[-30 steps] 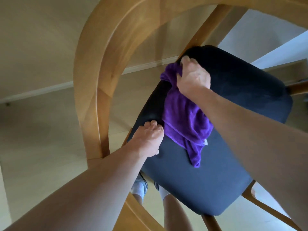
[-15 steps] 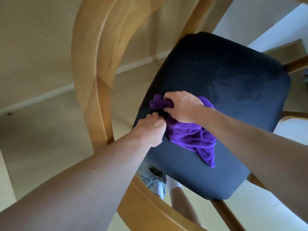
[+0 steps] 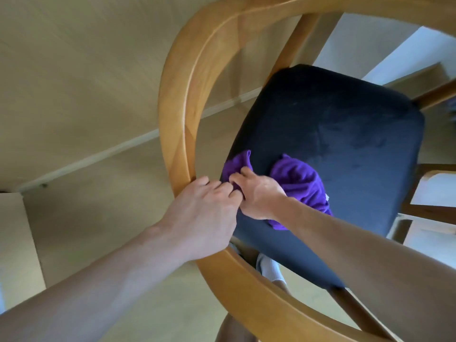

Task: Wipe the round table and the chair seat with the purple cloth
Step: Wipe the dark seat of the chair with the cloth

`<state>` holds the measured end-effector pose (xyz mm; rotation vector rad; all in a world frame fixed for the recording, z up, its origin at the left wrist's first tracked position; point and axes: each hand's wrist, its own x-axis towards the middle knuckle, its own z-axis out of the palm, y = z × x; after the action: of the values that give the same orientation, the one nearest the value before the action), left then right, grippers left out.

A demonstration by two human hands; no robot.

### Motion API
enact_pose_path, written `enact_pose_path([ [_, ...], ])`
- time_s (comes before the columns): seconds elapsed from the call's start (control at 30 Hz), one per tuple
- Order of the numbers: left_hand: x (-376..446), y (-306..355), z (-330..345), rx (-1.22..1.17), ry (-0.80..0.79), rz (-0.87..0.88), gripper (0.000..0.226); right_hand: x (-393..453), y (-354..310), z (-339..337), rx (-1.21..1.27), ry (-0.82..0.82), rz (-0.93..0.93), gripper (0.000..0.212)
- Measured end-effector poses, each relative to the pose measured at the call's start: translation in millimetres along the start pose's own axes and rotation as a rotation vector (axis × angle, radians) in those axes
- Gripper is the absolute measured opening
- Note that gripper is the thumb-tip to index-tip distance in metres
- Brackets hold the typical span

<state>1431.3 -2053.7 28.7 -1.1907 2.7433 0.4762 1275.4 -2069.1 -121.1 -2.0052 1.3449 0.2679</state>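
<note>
Both hands meet at the near-left edge of the dark chair seat (image 3: 345,149), the right hand (image 3: 259,196) gripping the bunched purple cloth (image 3: 298,178) that lies on the seat, the left hand (image 3: 204,215) curled at the seat edge beside the curved wooden chair frame (image 3: 177,124), its hold unclear.

The head view looks down on a dark blue chair seat (image 3: 345,134) framed by a curved wooden backrest (image 3: 180,95). The right hand (image 3: 259,193) grips a bunched purple cloth (image 3: 298,178) against the seat's near left edge, fingers curled into the fabric. The left hand (image 3: 204,218) rests on the wooden rail just beside it, its fingertips touching the cloth. Below lie a pale floor (image 3: 86,218) and a white sock (image 3: 270,267).
</note>
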Motion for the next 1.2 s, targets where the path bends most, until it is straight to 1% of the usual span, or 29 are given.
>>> enact_pose_path([
  [0.07,-7,-2,2,-0.025,0.080,0.006,0.019,-11,4,2,-0.017,-0.087,-0.036,0.031],
  [0.1,-8,-3,4,-0.054,0.110,-0.006,0.016,-15,9,0,-0.038,-0.096,-0.032,0.028],
  [0.13,-8,-3,6,-0.082,0.135,-0.020,0.015,-17,15,-4,-0.031,-0.044,-0.006,0.026],
  [0.17,-9,-4,8,-0.101,0.157,-0.028,0.015,-15,22,-9,0.026,0.065,0.047,0.024],
  [0.23,-11,-6,12,-0.118,0.188,-0.036,0.016,-2,33,-22,0.283,0.316,0.207,0.028],
  [0.27,-11,-6,12,-0.116,0.195,-0.038,0.016,9,34,-28,0.450,0.388,0.298,0.033],
  [0.3,-11,-7,12,-0.112,0.200,-0.038,0.016,19,32,-31,0.588,0.408,0.375,0.038],
  [0.33,-11,-7,13,-0.107,0.203,-0.037,0.015,27,25,-30,0.638,0.394,0.421,0.042],
  [0.37,-12,-7,13,-0.102,0.204,-0.033,0.015,31,16,-26,0.586,0.347,0.427,0.045],
  [0.4,-11,-7,13,-0.099,0.204,-0.029,0.014,32,6,-17,0.476,0.285,0.377,0.047],
  [0.47,-10,-7,11,-0.093,0.213,-0.017,0.014,19,-13,3,0.261,0.131,0.203,0.042],
  [0.53,-9,-8,9,-0.090,0.227,-0.012,0.016,-2,-19,17,0.147,-0.012,0.053,0.034],
  [0.6,-10,-7,8,-0.087,0.219,-0.009,0.017,-20,-15,20,0.176,-0.104,0.007,0.029],
  [0.67,-11,-6,8,-0.088,0.199,-0.016,0.018,-29,-4,9,0.258,-0.139,0.035,0.026],
  [0.7,-11,-6,8,-0.086,0.192,-0.025,0.018,-29,1,3,0.327,-0.091,0.068,0.026],
  [0.73,-11,-6,8,-0.081,0.192,-0.033,0.018,-26,7,-5,0.438,0.022,0.126,0.027],
  [0.77,-10,-7,8,-0.073,0.193,-0.039,0.017,-23,9,-14,0.598,0.172,0.209,0.029],
  [0.8,-10,-7,8,-0.063,0.193,-0.046,0.017,-18,10,-22,0.744,0.309,0.275,0.035],
  [0.83,-10,-7,8,-0.053,0.191,-0.050,0.016,-11,8,-25,0.835,0.381,0.314,0.044],
  [0.87,-10,-6,7,-0.050,0.190,-0.052,0.015,-6,5,-25,0.851,0.379,0.310,0.052],
  [0.9,-9,-6,7,-0.047,0.195,-0.050,0.014,-1,3,-21,0.740,0.323,0.273,0.058],
  [0.93,-9,-6,7,-0.045,0.199,-0.050,0.013,4,1,-13,0.541,0.257,0.234,0.062],
  [0.97,-9,-5,8,-0.048,0.195,-0.059,0.013,6,-1,-3,0.350,0.230,0.208,0.063],
  [1.0,-9,-5,8,-0.058,0.188,-0.073,0.011,5,-3,6,0.221,0.235,0.187,0.060],
  [1.07,-9,-5,7,-0.080,0.165,-0.102,0.007,-4,-7,22,0.163,0.233,0.103,0.048],
  [1.1,-9,-5,6,-0.078,0.144,-0.112,0.015,-12,-9,30,0.157,0.181,0.027,0.044],
  [1.13,-10,-5,6,-0.068,0.118,-0.118,0.023,-22,-10,37,0.130,0.092,-0.049,0.042],
  [1.2,-10,-5,5,-0.040,0.087,-0.151,0.040,-42,-4,39,0.076,-0.071,-0.125,0.035],
])
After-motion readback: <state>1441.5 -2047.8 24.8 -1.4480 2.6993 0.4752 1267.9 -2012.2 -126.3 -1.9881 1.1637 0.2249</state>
